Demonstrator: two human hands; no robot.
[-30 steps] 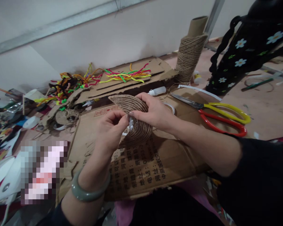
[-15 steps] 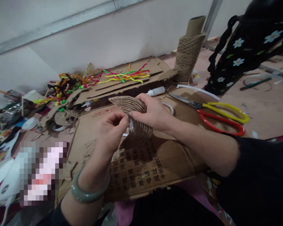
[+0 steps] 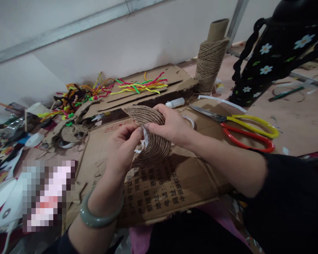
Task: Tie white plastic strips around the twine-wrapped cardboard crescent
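Observation:
My right hand [image 3: 172, 126] grips a curved piece wound with brown twine [image 3: 155, 148], held on edge above a flattened cardboard sheet [image 3: 159, 187]. My left hand [image 3: 123, 146], with a green bangle on its wrist, pinches a thin white strip [image 3: 145, 137] at the twine piece's inner side. Both hands are closed and their fingertips nearly meet at the strip.
Red-and-yellow scissors [image 3: 247, 131] lie to the right. A small white glue bottle [image 3: 175, 102] and a tape roll [image 3: 189, 120] sit behind my right hand. A tall twine spool [image 3: 210, 63] stands farther back. Coloured pipe cleaners [image 3: 137, 85] lie on cardboard at the back, clutter at left.
The view has shifted slightly. My left fingers have drawn the white strip a little away from the twine piece; the hands otherwise stay in place.

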